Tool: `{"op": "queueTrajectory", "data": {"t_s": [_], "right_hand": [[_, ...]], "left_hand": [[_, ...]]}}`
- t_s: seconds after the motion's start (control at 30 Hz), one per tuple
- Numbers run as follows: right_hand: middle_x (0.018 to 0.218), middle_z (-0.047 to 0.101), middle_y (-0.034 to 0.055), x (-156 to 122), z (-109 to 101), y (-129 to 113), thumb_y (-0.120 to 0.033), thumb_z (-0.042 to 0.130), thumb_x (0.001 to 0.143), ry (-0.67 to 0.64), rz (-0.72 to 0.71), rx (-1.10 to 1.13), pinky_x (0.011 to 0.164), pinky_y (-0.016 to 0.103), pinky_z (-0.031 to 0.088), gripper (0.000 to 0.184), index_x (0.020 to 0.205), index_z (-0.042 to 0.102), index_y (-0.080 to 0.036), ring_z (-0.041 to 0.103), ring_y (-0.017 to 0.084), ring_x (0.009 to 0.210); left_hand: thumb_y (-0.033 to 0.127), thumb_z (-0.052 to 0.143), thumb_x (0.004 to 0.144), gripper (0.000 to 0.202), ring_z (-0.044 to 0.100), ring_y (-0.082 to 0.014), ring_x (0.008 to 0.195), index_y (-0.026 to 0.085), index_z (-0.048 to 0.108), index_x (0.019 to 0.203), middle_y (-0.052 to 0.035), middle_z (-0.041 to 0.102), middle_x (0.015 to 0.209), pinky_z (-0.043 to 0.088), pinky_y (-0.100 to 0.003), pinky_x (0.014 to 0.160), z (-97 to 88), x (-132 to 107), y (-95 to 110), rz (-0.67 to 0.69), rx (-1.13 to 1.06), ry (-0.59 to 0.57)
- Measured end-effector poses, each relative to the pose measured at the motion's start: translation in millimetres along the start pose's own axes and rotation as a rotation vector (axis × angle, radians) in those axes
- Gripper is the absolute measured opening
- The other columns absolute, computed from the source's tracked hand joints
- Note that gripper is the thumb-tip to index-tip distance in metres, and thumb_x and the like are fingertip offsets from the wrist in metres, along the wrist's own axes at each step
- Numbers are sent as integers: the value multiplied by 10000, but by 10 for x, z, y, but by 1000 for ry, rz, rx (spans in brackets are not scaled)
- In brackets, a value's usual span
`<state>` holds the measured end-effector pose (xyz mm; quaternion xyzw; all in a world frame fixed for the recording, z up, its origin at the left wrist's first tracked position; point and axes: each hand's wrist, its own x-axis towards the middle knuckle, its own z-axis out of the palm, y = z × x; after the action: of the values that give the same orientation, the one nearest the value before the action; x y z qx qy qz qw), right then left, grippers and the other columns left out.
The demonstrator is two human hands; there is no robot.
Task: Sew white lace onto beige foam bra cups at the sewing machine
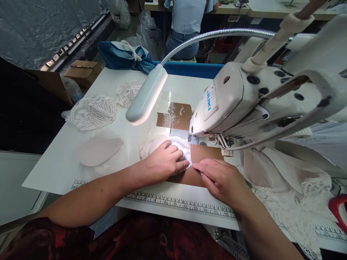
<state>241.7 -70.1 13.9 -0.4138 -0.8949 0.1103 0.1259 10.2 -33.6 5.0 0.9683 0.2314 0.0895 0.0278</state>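
Note:
Under the needle area of the sewing machine (pixel 217 104) lies a white lace bra cup (pixel 185 150), brightly lit. My left hand (pixel 168 160) rests over it with curled fingers, holding it against the table and covering much of it. At the cup's near right corner, my right hand (pixel 223 178) has its fingers together, with the index fingertip at the lace edge. Brown tape (pixel 207 153) covers the surface below both hands. The needle and presser foot are mostly hidden behind the machine head.
A lamp (pixel 148 95) on a bendy metal neck hangs above the table (pixel 65 155). Lace cups (pixel 93 112) and a plain beige cup (pixel 101 151) lie left. More lace pieces (pixel 287 180) are heaped right. A blue cloth bundle (pixel 124 56) sits behind; a person (pixel 187 21) sits beyond.

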Motion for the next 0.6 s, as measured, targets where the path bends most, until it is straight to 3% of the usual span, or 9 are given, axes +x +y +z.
{"op": "queueTrajectory", "data": {"t_s": [0.1,0.3,0.43,0.6], "right_hand": [[832,668,70,19,39,-11,-73,422,838,17,-5,-52,686,301,447,338,1039,671,-182,591,186,790],[842,662,72,28,102,-16,-61,445,820,29,-46,-100,683,307,440,334,1059,658,-156,564,190,771],[824,655,60,20,103,-13,-47,458,804,35,-34,-93,680,293,424,314,1003,665,-171,555,181,767],[823,653,62,15,109,-18,-48,463,793,32,-37,-113,676,295,415,311,995,665,-169,549,184,762]], "left_hand": [[201,451,940,311,504,-204,837,204,596,1214,-89,600,912,350,-386,806,4,-1,-9,-4,-22,6],[215,444,921,328,520,-235,1003,188,578,1220,-99,514,1341,400,-365,817,-18,10,-13,-81,-77,-14],[196,444,898,413,540,-241,994,130,513,1299,-133,508,1361,416,-353,767,-3,39,-3,-133,-24,-15],[189,459,871,369,544,-236,921,101,593,1203,-143,568,1268,418,-348,693,31,50,-1,-118,45,-24]]}}
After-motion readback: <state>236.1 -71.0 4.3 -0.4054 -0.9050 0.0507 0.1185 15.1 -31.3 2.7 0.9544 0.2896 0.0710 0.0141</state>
